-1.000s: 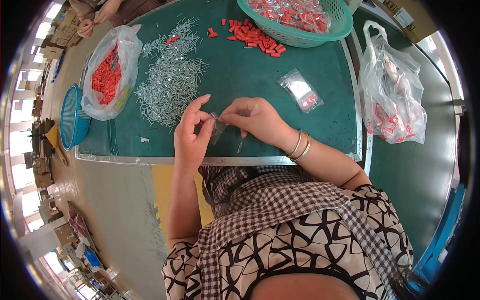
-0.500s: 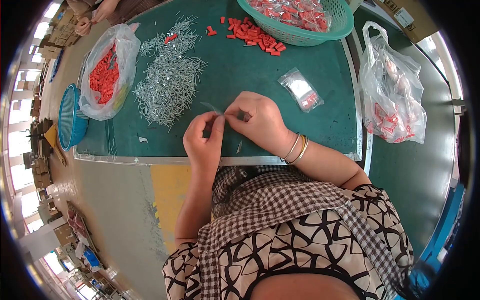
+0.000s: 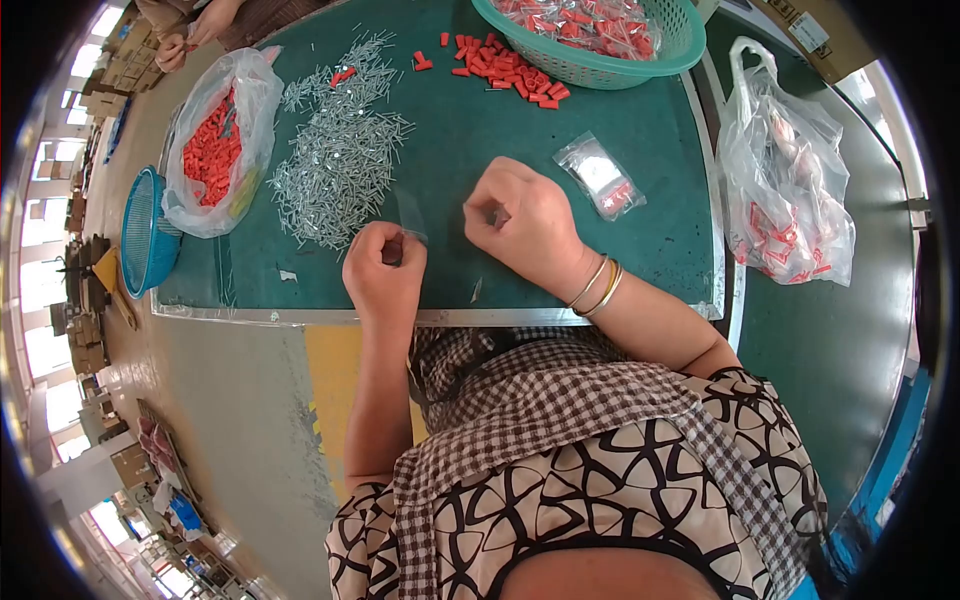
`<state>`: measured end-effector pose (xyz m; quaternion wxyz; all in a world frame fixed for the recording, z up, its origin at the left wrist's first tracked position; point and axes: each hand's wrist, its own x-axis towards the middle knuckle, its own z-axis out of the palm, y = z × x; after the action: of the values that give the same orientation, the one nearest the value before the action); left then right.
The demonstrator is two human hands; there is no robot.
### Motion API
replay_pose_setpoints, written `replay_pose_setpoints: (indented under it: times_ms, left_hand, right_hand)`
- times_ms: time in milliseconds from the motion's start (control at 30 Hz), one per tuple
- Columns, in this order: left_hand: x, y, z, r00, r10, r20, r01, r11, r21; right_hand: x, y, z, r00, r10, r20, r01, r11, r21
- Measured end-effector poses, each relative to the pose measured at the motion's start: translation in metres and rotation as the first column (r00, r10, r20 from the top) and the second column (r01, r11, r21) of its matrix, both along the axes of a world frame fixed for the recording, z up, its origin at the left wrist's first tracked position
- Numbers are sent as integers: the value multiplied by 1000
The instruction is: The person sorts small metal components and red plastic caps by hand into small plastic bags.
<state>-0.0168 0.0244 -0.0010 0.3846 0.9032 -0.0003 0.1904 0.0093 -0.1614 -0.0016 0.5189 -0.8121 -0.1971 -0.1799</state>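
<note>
My left hand (image 3: 383,272) is over the near part of the green table, thumb and fingers pinching a small clear plastic bag (image 3: 409,214) that sticks up from the fingertips. To its right, my right hand (image 3: 525,222) is curled with the fingertips together; whether anything is in them is hidden. Just beyond my left hand spreads a heap of metal screws (image 3: 335,180). Right of my right hand lies a stack of clear zip bags (image 3: 600,175) with red print. Small red plastic plugs (image 3: 508,72) form a loose pile at the back.
A green basket (image 3: 600,72) holding filled bags stands at the back. On the left are a plastic bag of red plugs (image 3: 210,150) and a blue basket (image 3: 145,235). A white carrier bag (image 3: 785,180) sits at the right. Another person's hands (image 3: 200,30) show at the far left.
My hands have come apart: the left moved left and slightly nearer with the small bag, while the right moved right and a little away from me.
</note>
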Motion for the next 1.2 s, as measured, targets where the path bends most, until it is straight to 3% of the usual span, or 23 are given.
replay_pose_setpoints:
  times_ms: [133,233,533,700,800,900,1033,1200]
  left_hand:
    - [2,6,12,962,-101,-253,31,964,-265]
    - [1,7,23,922,-212,-325,87,929,-361]
    - [1,11,32,828,-352,-436,162,895,-415]
    - [1,18,26,822,-393,-412,135,838,-529]
    - [-7,14,23,929,-317,-194,189,852,-488]
    - [-12,10,27,909,-416,20,415,903,-111]
    - [-14,10,20,895,-446,-33,445,880,169]
    - [-14,16,15,890,-455,-22,452,876,165]
  right_hand:
    - [-4,2,15,966,256,-36,-258,965,-48]
    - [-3,4,7,960,259,109,-227,943,-245]
    - [-4,3,2,927,347,144,-321,930,-177]
    - [-3,2,4,927,372,58,-365,926,-99]
    - [-3,2,5,935,354,-14,-354,935,-12]
    - [-3,3,3,934,350,-65,-349,937,33]
    - [-1,6,-2,929,366,-52,-368,930,-25]
    - [-2,7,-4,912,394,-117,-398,917,-15]
